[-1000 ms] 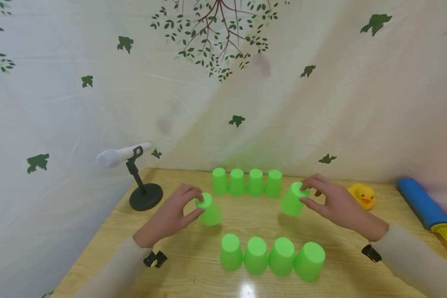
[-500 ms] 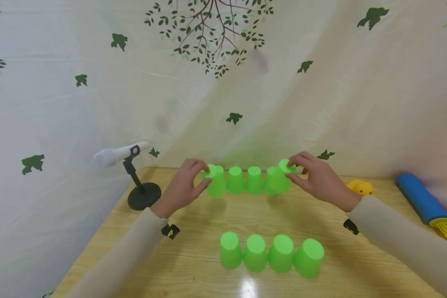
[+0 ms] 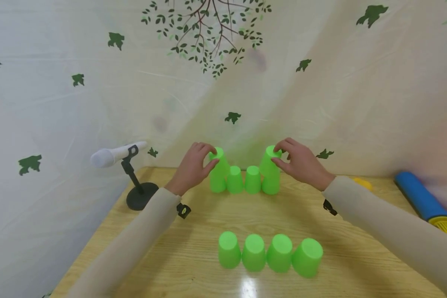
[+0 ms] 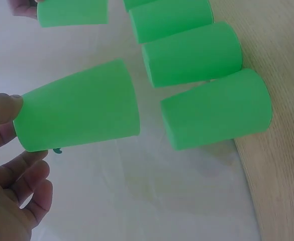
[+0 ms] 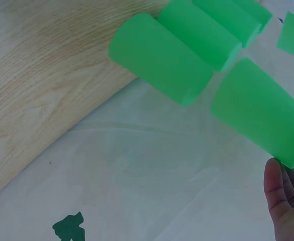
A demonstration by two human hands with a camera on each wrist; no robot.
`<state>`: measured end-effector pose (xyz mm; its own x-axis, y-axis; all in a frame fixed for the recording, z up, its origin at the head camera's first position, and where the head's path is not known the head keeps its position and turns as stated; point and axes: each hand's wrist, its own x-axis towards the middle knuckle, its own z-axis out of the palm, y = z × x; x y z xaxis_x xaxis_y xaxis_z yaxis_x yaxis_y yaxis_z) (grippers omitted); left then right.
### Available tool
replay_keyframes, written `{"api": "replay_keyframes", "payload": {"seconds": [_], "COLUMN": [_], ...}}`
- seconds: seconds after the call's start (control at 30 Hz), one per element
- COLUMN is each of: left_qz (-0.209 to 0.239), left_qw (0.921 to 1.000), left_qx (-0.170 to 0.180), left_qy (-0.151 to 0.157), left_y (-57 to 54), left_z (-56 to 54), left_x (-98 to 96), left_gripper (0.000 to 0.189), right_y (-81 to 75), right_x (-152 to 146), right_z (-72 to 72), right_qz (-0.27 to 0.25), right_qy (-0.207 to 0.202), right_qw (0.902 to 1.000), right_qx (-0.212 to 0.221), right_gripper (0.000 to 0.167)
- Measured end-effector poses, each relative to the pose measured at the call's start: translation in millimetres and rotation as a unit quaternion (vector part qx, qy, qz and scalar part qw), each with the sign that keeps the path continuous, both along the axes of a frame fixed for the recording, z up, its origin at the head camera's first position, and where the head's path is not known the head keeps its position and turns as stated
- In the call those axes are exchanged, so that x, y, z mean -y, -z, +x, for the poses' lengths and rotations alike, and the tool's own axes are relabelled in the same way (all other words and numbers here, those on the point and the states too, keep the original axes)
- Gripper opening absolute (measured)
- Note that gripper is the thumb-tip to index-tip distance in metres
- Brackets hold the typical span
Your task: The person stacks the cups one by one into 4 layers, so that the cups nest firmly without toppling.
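My left hand [image 3: 194, 166] pinches an upside-down green cup [image 3: 221, 160] by its base, over the left end of the back row. My right hand [image 3: 302, 162] holds a second green cup [image 3: 270, 160] the same way over the row's right end. Below them, several upturned green cups [image 3: 235, 180] stand side by side near the wall. In the left wrist view a gap separates the held cup [image 4: 81, 110] from the end cup [image 4: 219, 110]. A narrow gap also shows in the right wrist view between the held cup [image 5: 260, 110] and the end cup [image 5: 159, 57].
A front row of several upturned green cups [image 3: 254, 253] stands on the wooden table [image 3: 193, 256]. At left is a microphone [image 3: 115, 155] on a black stand [image 3: 139, 198]. A blue tube with a yellow end [image 3: 422, 196] lies at right; the right sleeve mostly hides a yellow duck [image 3: 364, 183].
Both hands have carried their cups from between the two rows, away from me and up, to above the back row's ends. The head view has shifted slightly; the front row has stayed put.
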<state>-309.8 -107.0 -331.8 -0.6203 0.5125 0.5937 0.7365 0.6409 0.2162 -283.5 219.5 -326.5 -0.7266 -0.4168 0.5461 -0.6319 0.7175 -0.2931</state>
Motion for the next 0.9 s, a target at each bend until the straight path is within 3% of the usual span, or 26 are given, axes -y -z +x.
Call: {"api": "replay_keyframes", "payload": {"seconds": [0.4,0.6,0.9], "left_qz": [-0.016,-0.028,-0.035], "left_qw": [0.9981,0.9962,0.9954], "left_qx": [0.050,0.073,0.080], "left_qy": [-0.032,-0.037,-0.041], "left_y": [0.4,2.6,6.2], "left_z": [-22.2,-26.7,-30.3], "left_x": [-16.7,-21.8,-27.8], "left_gripper": [0.019,0.020,0.019], "right_y": [-3.2,-1.1,-0.4], "right_x": [14.9,17.9,18.5], "right_z": [-16.9,-19.5,-25.4], "right_qz": [0.005,0.006,0.019], "right_qy": [0.010,0.011,0.025], "right_qw": [0.9959,0.9948,0.9939], "right_qx": [0.090,0.101,0.106], "right_gripper": [0.023,0.022,0.023]}}
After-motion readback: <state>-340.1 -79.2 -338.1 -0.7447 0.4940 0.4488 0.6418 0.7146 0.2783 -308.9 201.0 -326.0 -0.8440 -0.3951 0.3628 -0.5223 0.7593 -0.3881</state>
